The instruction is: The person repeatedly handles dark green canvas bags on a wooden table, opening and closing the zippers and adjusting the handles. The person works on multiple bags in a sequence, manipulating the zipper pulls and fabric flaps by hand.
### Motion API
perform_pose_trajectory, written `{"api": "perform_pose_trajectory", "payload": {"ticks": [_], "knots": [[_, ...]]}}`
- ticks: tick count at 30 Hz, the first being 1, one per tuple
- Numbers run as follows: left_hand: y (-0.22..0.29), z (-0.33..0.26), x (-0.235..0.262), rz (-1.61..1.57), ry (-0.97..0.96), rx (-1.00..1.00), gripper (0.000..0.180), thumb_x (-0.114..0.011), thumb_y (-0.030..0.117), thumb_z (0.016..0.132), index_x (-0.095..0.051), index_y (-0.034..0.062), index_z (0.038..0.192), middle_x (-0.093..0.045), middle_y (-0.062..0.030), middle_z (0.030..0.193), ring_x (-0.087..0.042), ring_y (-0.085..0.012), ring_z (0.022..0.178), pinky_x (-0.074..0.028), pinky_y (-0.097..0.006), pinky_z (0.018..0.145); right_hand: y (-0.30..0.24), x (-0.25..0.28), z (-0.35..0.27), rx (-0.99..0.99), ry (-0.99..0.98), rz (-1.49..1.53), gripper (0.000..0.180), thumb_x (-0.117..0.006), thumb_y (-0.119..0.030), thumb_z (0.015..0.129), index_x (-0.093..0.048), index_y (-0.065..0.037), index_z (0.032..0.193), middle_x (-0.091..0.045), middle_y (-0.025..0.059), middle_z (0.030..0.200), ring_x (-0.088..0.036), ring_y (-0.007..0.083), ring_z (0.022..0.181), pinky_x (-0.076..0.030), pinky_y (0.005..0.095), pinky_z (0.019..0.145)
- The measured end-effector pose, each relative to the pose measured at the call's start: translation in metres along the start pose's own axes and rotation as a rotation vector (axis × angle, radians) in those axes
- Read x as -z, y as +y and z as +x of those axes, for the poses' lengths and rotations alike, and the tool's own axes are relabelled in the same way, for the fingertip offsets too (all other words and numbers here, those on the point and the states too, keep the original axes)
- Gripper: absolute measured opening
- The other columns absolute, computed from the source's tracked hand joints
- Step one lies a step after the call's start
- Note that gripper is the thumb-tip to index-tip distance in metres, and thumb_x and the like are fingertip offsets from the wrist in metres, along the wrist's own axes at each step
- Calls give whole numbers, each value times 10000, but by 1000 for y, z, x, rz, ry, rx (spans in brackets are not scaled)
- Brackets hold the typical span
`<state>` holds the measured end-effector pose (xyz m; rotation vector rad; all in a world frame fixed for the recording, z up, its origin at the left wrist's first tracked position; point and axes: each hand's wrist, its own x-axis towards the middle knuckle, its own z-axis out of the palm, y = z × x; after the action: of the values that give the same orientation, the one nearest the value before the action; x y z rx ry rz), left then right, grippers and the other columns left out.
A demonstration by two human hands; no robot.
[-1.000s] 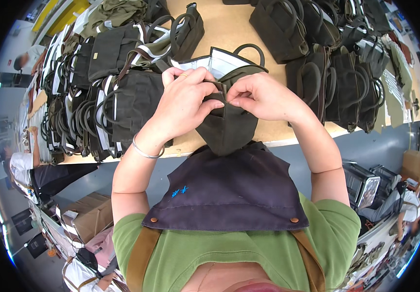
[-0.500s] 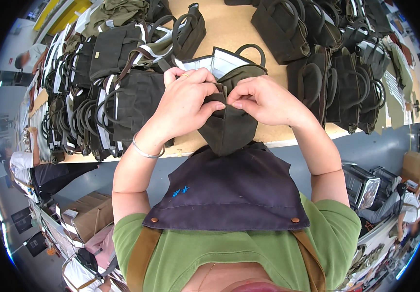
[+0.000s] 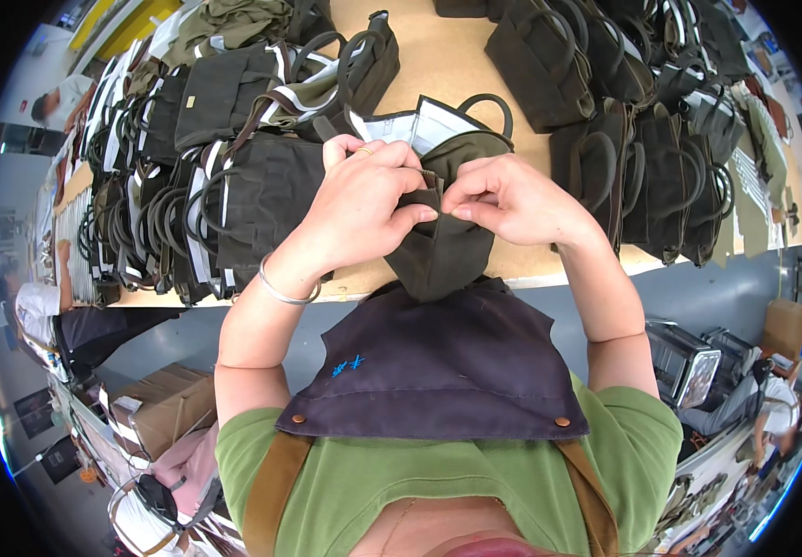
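A dark olive fabric bag [image 3: 443, 255] with a pale lining [image 3: 433, 125] and a rounded handle hangs over the table's near edge in front of me. My left hand [image 3: 373, 190] pinches the edge of its open side between thumb and fingers. Facing it, my right hand [image 3: 503, 200] is closed in a pinch at the same edge, its thumb and fingertip pressed together. The fingertips of the two hands are nearly touching. Whatever small part lies between the right fingertips is too small to make out.
Stacks of similar dark bags [image 3: 266, 200] crowd the table [image 3: 419, 46] on the left, and more bags [image 3: 535, 70] stand on the right. Below the table are a cardboard box [image 3: 169, 408] at left and a metal-framed crate [image 3: 689, 362] at right. Other people work at both sides.
Both hands stay at the bag's edge. The view has shifted slightly, and the right fingertips have moved a little along the edge.
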<state>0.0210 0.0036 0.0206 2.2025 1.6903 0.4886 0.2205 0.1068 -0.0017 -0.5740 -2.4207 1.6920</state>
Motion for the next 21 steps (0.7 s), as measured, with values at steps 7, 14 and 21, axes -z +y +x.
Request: {"api": "perform_pose_trajectory", "payload": {"ticks": [7, 14, 21], "knots": [[-1, 2, -1, -27, 13, -37, 188, -772, 199, 736, -687, 61, 831, -598, -17, 904, -570, -189, 924, -270, -379, 932, 10, -9, 4, -33, 9, 176, 49, -685, -43, 814, -659, -7, 793, -603, 1, 702, -535, 42, 642, -440, 228, 560], [-14, 6, -1, -151, 53, -61, 142, -763, 187, 773, -678, 80, 811, -693, -14, 895, -612, -174, 859, -304, -341, 899, 21, -15, -3, -32, 72, 282, 42, -652, -46, 854, -641, -8, 840, -572, -36, 700, -491, 3, 645, -396, 190, 535], [-12, 9, -2, -178, 83, -69, 121, -742, 178, 807, -661, 88, 795, -686, -4, 834, -610, -165, 795, -308, -324, 869, 36, -18, -3, 25, 145, 431, 58, -600, -36, 909, -613, -5, 955, -576, -49, 768, -466, -5, 648, -374, 172, 544]]}}
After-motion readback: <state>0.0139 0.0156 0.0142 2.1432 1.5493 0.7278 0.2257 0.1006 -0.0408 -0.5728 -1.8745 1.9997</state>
